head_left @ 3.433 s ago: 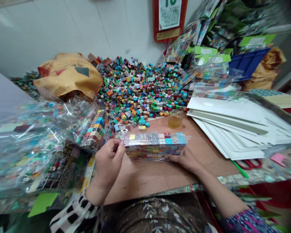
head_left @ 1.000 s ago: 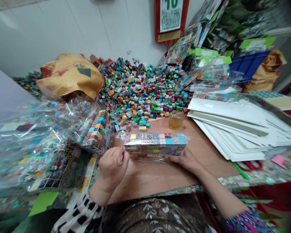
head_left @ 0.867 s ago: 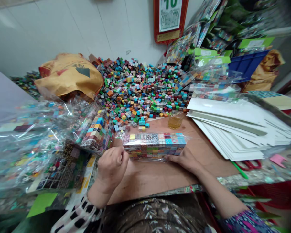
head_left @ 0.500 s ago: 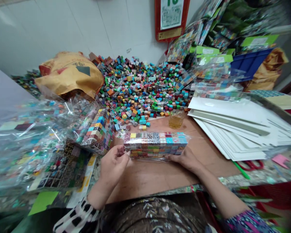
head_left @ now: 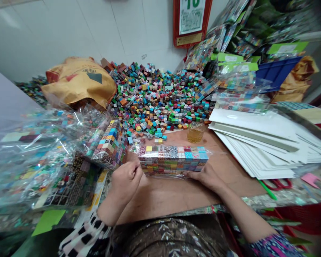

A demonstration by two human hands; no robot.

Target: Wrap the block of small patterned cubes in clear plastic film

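Note:
A long block of small patterned cubes point(head_left: 173, 159), wrapped in clear plastic, lies crosswise on the brown board in front of me. My left hand point(head_left: 127, 178) is closed into a fist against its left end; whatever the fingertips pinch there is hidden. My right hand point(head_left: 204, 175) holds the lower right corner, thumb along the near side and the other fingers mostly out of sight behind the end. Loose clear film sticks out at both ends of the block.
Behind lies a heap of loose cubes point(head_left: 160, 96) beside a yellow sack point(head_left: 80, 80). Plastic-wrapped cube packs point(head_left: 109, 144) crowd the left. A cup of amber liquid point(head_left: 195, 133) stands near the block. White cards point(head_left: 256, 142) and red scissors point(head_left: 278, 184) are at right.
My left hand has turned and curled from a pinch at the wrap's left end into a tighter fist. The right hand and the block hold their place.

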